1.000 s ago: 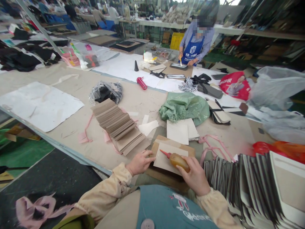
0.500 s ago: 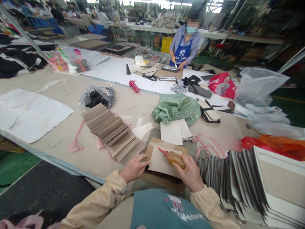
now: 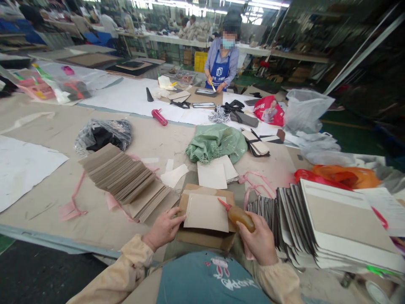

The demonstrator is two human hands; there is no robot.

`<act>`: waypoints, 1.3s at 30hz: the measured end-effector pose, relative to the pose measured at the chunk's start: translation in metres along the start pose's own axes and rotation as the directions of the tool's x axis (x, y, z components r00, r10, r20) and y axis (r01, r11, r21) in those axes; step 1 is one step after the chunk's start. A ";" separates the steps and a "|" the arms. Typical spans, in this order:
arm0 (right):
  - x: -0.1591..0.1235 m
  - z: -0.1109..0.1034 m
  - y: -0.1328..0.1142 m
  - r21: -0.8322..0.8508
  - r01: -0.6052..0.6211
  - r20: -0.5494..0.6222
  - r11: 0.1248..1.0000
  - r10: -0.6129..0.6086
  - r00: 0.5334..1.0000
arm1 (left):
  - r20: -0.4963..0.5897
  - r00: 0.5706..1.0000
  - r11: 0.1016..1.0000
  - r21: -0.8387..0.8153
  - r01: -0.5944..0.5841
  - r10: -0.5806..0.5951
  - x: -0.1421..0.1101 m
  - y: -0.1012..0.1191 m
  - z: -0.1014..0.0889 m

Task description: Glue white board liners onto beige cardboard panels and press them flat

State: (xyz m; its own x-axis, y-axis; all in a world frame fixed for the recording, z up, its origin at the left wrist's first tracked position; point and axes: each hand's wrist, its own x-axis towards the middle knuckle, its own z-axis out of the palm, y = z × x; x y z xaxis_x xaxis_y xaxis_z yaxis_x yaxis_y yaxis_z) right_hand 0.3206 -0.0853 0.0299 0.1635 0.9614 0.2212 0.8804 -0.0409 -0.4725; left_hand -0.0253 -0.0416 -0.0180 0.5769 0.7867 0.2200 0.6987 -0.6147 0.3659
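A beige rectangular card panel lies on a larger brown cardboard sheet at the table's near edge. My right hand is closed around an amber squeeze glue bottle with a red nozzle, tilted so its tip points left over the panel's upper right corner. A faint line runs along the panel's left and top edges. At the panel's left edge is my left hand, its fingers stretched out and touching the edge or the cardboard just beside it.
A fanned stack of brown cards lies left. Beyond are white panels and a green cloth bag. To the right stands a large pile of dark-edged panels. Across the table, a co-worker in a blue apron holds a brush.
The view has turned right, so the scene sits further left. The bottle's tip has travelled along the panel's top edge from the upper left to the upper right corner. My left hand stays at the left edge.
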 end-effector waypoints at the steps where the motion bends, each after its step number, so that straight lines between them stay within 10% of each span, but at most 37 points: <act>1: -0.002 -0.002 0.003 -0.005 -0.008 -0.007 1.000 0.008 1.000 | 0.001 1.000 1.000 0.001 -0.001 0.001 0.000 0.000 0.000; 39: -0.081 -0.057 0.025 0.114 -0.162 0.232 0.980 0.133 0.964 | 0.033 0.999 1.000 0.006 0.000 0.000 0.007 0.013 -0.012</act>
State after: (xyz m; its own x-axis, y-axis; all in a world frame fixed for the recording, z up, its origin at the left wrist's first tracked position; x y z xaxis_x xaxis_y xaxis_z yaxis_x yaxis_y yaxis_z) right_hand 0.3552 -0.1795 0.0489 0.1712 0.9841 -0.0471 0.7856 -0.1652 -0.5963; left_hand -0.0173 -0.0437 -0.0014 0.5902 0.7845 0.1903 0.7011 -0.6150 0.3609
